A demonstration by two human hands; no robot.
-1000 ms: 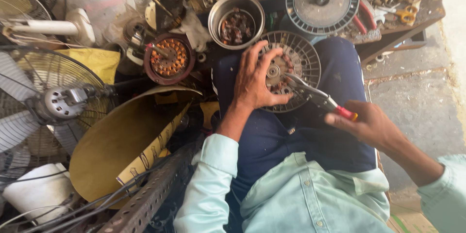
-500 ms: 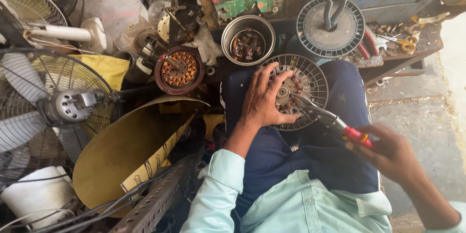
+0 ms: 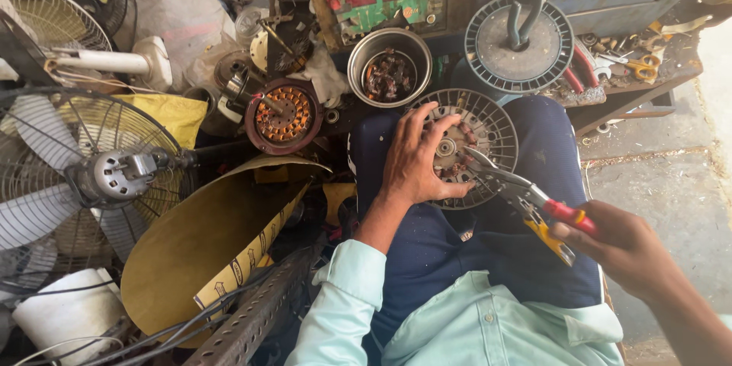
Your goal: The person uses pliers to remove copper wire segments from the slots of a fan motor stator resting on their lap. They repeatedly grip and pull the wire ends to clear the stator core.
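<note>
Motor (image 3: 465, 145), pinned by my spread left hand (image 3: 415, 156), could slip if the pliers (image 3: 526, 198) pinched in my right hand (image 3: 621, 248) twist hard.

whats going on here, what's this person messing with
A person sits among fan parts with a round grey fan motor housing resting on their lap. Their left hand lies flat on it, holding it steady, while the right hand holds red and yellow handled pliers whose tips reach into the windings near the hub. A steel bowl of scraps and a copper-wound stator sit just beyond the knees.
</note>
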